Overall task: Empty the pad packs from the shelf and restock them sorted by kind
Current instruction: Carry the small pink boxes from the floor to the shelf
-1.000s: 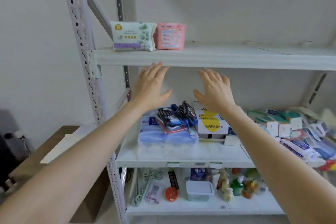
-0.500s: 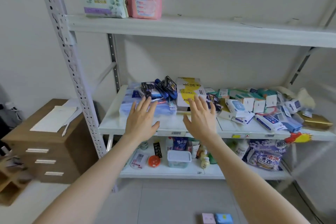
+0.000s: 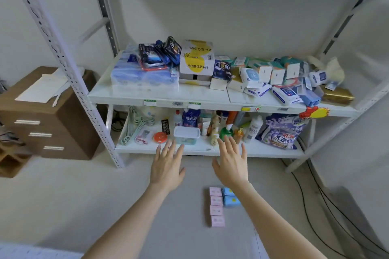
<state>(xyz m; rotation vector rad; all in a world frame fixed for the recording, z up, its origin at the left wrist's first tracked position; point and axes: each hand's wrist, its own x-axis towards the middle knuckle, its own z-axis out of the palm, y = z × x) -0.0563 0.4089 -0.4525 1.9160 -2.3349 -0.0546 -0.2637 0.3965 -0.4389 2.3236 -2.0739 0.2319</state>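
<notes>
— How do the person's hands stand?

— Both are stretched out, backs up, towards the rack [image 3: 69, 65]. The left hand [image 3: 167, 166] has its fingers straight and spread, and it grasps nothing. Its tips lie over the front edge of the rack's bottom shelf [image 3: 136, 149], below a clear lidded box [image 3: 186, 135]; whether they touch the edge cannot be told. The right hand [image 3: 231, 166] is spread and empty too, with its tips before a green pump bottle [image 3: 225, 132].

— And the pad packs?

— They lie on the floor in front of the rack. Four pink packs [image 3: 216, 210] form a row, and two blue packs [image 3: 230, 200] lie against its right side. Mixed packs and boxes crowd the rack's middle shelf [image 3: 160, 96].
</notes>
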